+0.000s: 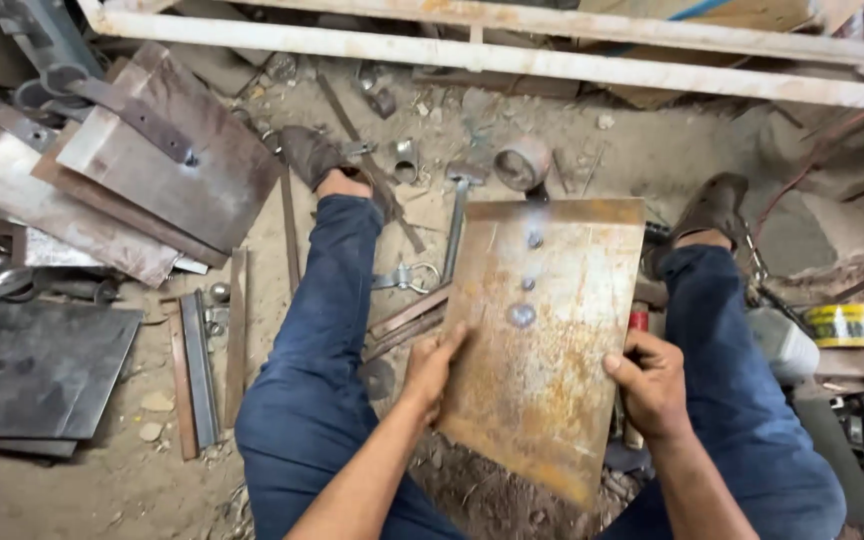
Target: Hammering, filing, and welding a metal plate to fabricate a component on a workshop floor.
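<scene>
Between both hands (542,375), rusty plate (542,340) edges

Both forearms reach forward from the near edge, bare and slightly converging. The left hand (432,368) curls with fingers wrapped and thumb on top, clamped tight. The right hand (650,385) is likewise closed in a grip, knuckles up, wrist bent slightly inward.

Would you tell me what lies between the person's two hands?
In the head view, only the rusty rectangular steel plate spans the stretch: the left hand grips its left edge, the right hand its right edge.
</scene>
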